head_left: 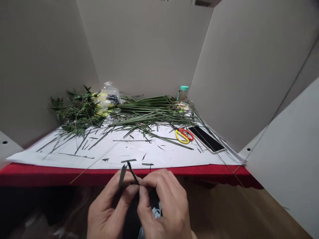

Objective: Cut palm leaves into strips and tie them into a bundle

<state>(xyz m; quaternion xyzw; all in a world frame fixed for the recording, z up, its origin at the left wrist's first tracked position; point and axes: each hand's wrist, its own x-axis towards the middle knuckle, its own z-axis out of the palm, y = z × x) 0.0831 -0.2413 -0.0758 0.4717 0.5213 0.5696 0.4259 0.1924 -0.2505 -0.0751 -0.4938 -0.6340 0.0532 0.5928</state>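
My left hand (109, 207) and my right hand (163, 205) meet just below the table's front edge, fingers pinched together. Between them they hold a narrow dark green leaf strip (122, 177), bent so that two ends stick up above the fingertips. Both hands are closed on it. The part of the strip inside the fingers is hidden.
A white sheet (74, 154) covers a red-edged table (50, 174), strewn with leaf scraps. A pile of long green leaves (144, 111) lies at the back with a plastic bag (108, 96) and a teal-capped bottle (183, 93). Scissors (184, 135) and a phone (206, 139) lie right.
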